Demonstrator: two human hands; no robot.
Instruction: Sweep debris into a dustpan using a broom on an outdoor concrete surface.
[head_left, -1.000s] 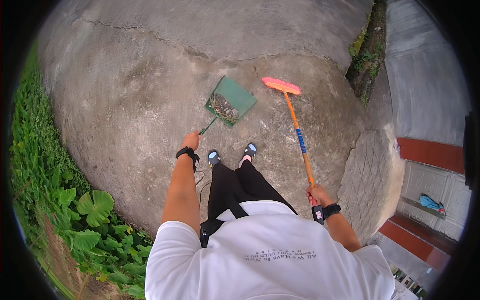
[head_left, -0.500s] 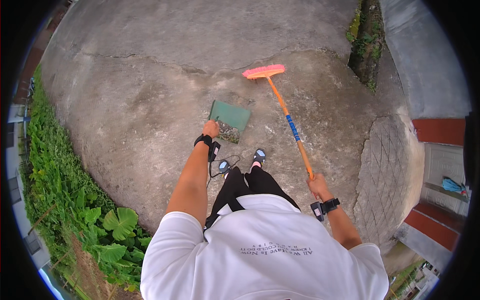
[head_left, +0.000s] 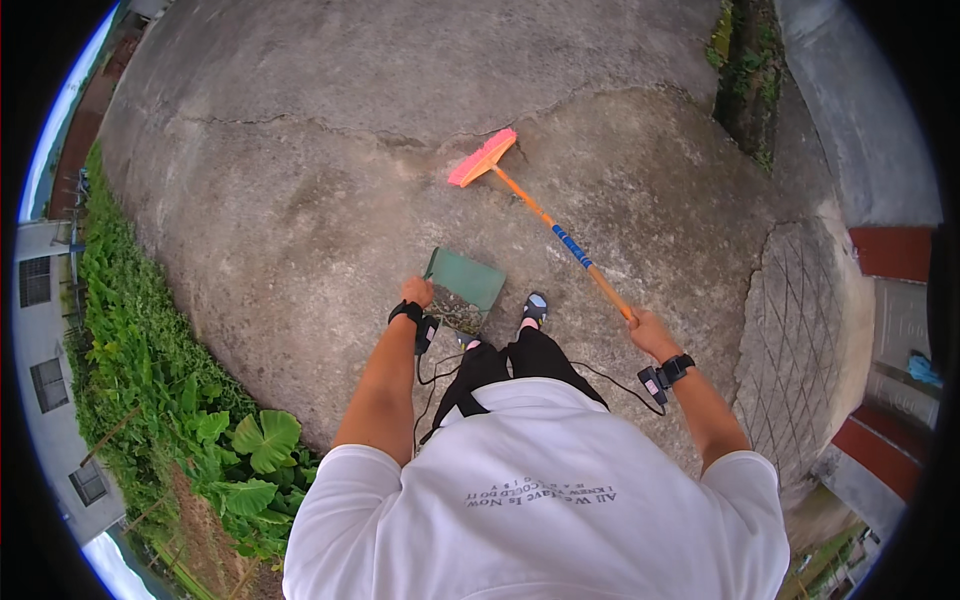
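Note:
My left hand (head_left: 417, 292) is closed on the left side of a green dustpan (head_left: 470, 277), held in front of my feet. Dark, crumbly debris (head_left: 455, 310) lies in the part of the dustpan nearest me. My right hand (head_left: 652, 333) grips the near end of a broom's long orange handle (head_left: 522, 198), which has a blue band partway along. The handle slants away to the left. At its far end the orange broom head with pink bristles (head_left: 484, 158) is tilted, beyond the dustpan and apart from it. Whether the bristles touch the ground is hard to make out.
Stained concrete (head_left: 300, 230) with a long crack spreads around me. Leafy plants (head_left: 150, 340) line the left edge. A weedy ditch (head_left: 748, 85) lies at the far right, and a scored concrete ramp (head_left: 800, 330) is on the right. Cables hang near both wrists.
The broom head has swung left and turned, so its handle slants more. My right hand has moved slightly right and up. The dustpan sits closer to my feet.

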